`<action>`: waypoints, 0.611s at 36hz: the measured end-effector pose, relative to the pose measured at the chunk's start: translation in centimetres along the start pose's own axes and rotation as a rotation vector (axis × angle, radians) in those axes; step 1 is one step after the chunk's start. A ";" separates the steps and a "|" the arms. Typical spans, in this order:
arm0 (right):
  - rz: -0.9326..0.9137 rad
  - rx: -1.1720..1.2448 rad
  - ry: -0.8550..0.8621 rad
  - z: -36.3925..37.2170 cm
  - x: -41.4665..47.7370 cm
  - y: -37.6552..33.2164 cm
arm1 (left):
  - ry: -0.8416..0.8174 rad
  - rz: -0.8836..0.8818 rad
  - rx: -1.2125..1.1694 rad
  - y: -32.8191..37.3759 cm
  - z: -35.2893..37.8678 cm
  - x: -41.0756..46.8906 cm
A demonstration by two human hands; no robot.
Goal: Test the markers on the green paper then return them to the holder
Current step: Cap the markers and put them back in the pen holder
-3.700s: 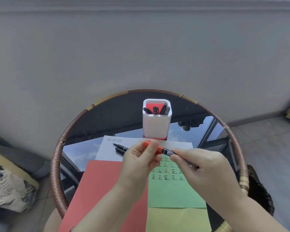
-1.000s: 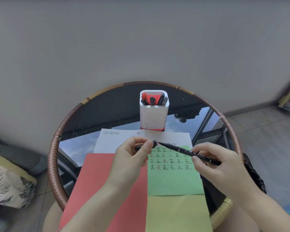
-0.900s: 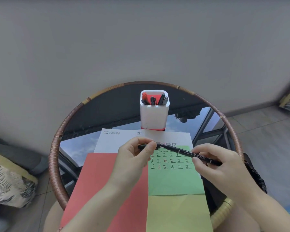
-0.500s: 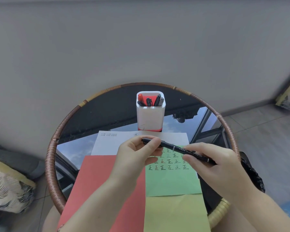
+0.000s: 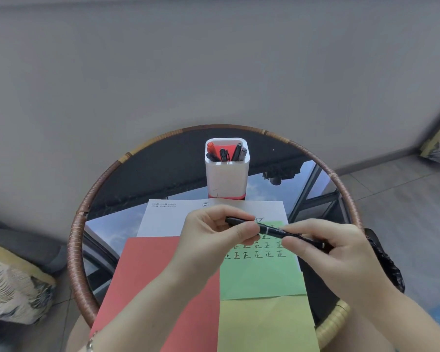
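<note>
Before holder [image 5: 226, 179], marker [image 5: 272, 229] being held crosswise: cap end being pinched by left hand [image 5: 208, 240], barrel being gripped by right hand [image 5: 335, 252]; left hand nearer holder.

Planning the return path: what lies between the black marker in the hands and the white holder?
Head view: only the flat white sheet lies between the black marker and the holder; nothing stands in the way.

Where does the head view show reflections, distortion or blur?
Head view: the glass tabletop mirrors sky and window frames; wide-angle distortion bends the top line of the wall; the corners look soft; the black marker near the centre is clearer.
</note>
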State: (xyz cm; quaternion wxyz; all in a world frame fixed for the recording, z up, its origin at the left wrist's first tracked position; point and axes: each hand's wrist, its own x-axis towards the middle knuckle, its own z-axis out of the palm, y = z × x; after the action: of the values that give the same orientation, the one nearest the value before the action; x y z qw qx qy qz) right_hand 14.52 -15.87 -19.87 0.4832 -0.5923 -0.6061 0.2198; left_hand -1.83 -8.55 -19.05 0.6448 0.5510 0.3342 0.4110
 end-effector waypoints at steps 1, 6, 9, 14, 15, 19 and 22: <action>0.068 0.063 -0.007 -0.1 0.3 -0.2 | -0.013 0.032 -0.002 0.2 0.1 0.1; 0.499 0.505 -0.183 -0.8 1.6 -0.2 | -0.021 0.097 -0.012 0.0 0.0 0.7; 0.515 0.541 -0.171 0.1 1.7 -0.8 | 0.012 0.027 -0.117 -0.3 0.0 0.8; 0.018 -0.005 0.009 2.6 1.4 -1.2 | 0.181 -0.115 -0.310 -1.3 -0.3 0.6; 0.018 0.004 -0.018 2.9 1.6 -1.1 | 0.217 -0.107 -0.316 -1.2 -0.4 0.6; 0.100 -0.137 -0.159 3.1 3.4 -0.4 | 0.377 0.075 -0.267 0.5 -1.2 0.7; 0.133 -0.195 -0.135 2.8 5.4 0.4 | 0.536 0.382 -0.121 2.3 -2.6 1.3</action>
State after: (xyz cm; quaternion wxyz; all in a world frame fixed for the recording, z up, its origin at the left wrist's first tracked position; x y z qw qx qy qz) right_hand 13.26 -9.89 -19.65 0.3657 -0.6592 -0.6152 0.2306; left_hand -3.93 -6.11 -17.15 0.4768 0.4368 0.3576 0.6738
